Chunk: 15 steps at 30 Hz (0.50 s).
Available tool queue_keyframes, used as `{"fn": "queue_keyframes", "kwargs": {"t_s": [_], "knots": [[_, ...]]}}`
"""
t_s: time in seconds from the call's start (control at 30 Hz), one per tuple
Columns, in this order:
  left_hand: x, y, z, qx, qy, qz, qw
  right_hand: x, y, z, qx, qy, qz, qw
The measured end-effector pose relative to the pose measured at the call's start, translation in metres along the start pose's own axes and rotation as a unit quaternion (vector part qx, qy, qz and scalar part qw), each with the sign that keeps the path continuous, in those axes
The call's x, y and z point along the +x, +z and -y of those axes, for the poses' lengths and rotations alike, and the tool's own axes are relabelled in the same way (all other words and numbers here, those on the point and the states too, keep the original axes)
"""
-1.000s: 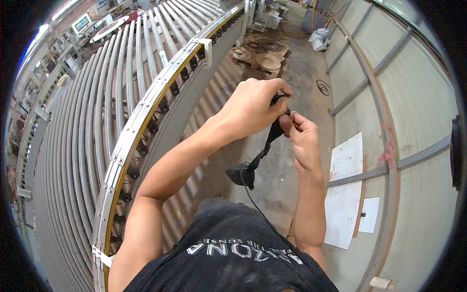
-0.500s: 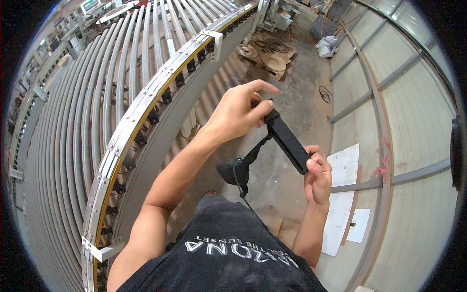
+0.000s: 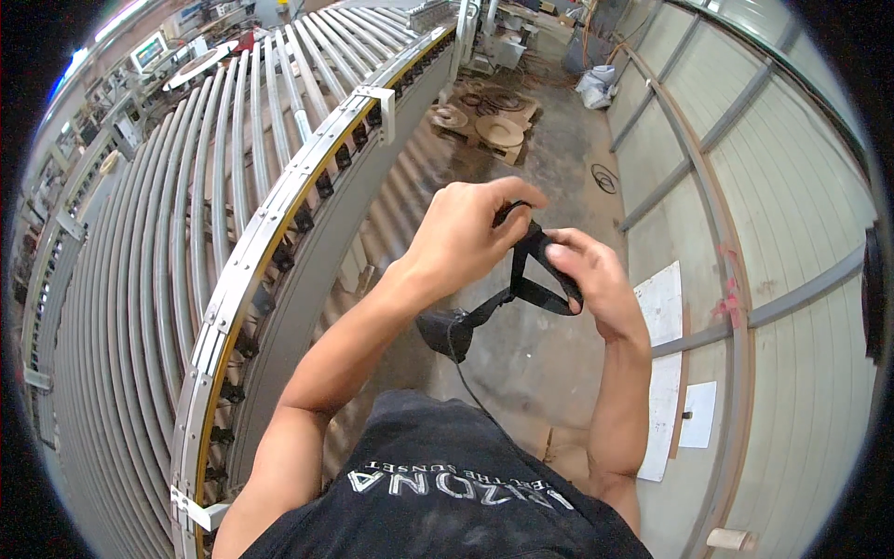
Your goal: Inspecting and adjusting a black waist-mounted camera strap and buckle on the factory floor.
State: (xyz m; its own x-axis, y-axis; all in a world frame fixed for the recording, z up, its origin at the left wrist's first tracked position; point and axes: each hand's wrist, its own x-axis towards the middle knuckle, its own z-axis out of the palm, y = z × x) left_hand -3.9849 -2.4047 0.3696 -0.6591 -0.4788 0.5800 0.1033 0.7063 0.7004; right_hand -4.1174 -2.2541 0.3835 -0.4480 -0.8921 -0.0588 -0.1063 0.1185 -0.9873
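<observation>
Between my hands a black strap (image 3: 540, 296) forms a slack, roughly triangular loop. My left hand (image 3: 470, 228) pinches its upper end between thumb and bent fingers. On the loop's other side, my right hand (image 3: 601, 270) grips the band with thumb on top and fingers curled behind. A dark pouch-like piece (image 3: 441, 334) dangles from the strap below my left hand. From it a thin dark cord (image 3: 468, 382) runs down over the front of my black T-shirt (image 3: 419, 466). The strap's far end is partly hidden by my fingers.
A curved roller conveyor (image 3: 200, 224) with a metal side rail fills the left. Ahead on the floor lies a pallet (image 3: 507, 154) with round parts and rings. Dark loops (image 3: 604, 178) and a whitish bag (image 3: 596, 87) lie by the panelled wall (image 3: 801, 233); white boards (image 3: 656, 410) lean there.
The strap was stretched straight between my hands; now it is bent into a loop. My right hand has moved up toward my left, and my left hand sits slightly lower.
</observation>
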Motion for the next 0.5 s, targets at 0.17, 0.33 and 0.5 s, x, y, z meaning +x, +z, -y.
{"fn": "queue_keyframes", "kwargs": {"t_s": [0.17, 0.33, 0.5], "knots": [[-0.011, 0.009, 0.007, 0.019, -0.035, 0.034, 0.999, 0.004, -0.008, -0.017, -0.103, -0.04, -0.003, 0.994], [-0.031, 0.019, 0.024, -0.012, -0.102, 0.06, 0.993, -0.002, -0.017, -0.043, -0.06, -0.065, -0.035, 0.995], [-0.054, 0.016, 0.043, -0.201, -0.255, 0.084, 0.942, -0.024, -0.036, -0.058, 0.144, -0.077, -0.068, 0.984]]}}
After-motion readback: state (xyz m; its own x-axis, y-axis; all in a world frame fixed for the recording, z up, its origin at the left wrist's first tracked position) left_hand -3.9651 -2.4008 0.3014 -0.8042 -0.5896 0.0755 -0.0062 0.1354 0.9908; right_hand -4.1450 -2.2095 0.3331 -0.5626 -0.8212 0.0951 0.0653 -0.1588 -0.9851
